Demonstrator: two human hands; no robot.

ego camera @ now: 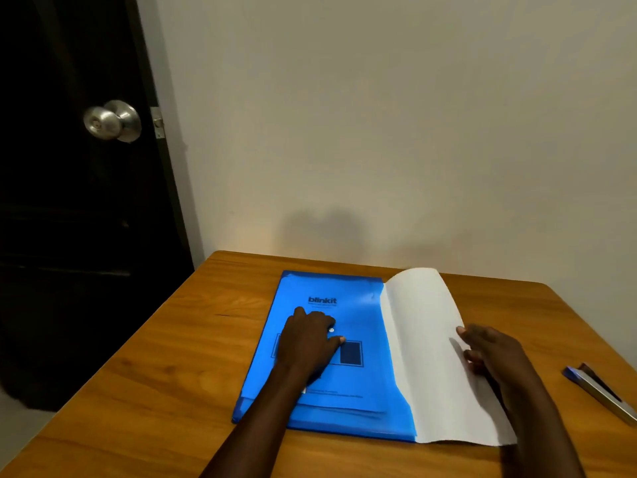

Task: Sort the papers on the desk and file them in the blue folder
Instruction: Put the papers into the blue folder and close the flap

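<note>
My left hand point(308, 341) pressed, apparently flat, on the blue folder point(358, 384) beneath it; my right hand point(493, 353) gripped the paper point(420, 339) by its edge.

Folder point(358, 401) flat on tabletop point(155, 374), mid-width, reaching toward far edge. Paper point(424, 357) along folder's right side, overlapping it, far end curled up. Left hand point(308, 343) on folder's middle. Right hand point(493, 353) at paper's right edge, gripping it. Stapler point(601, 391) near tabletop's right edge, apart from paper. Wall point(379, 132) behind far edge; door point(69, 236) beyond far-left corner.
</note>
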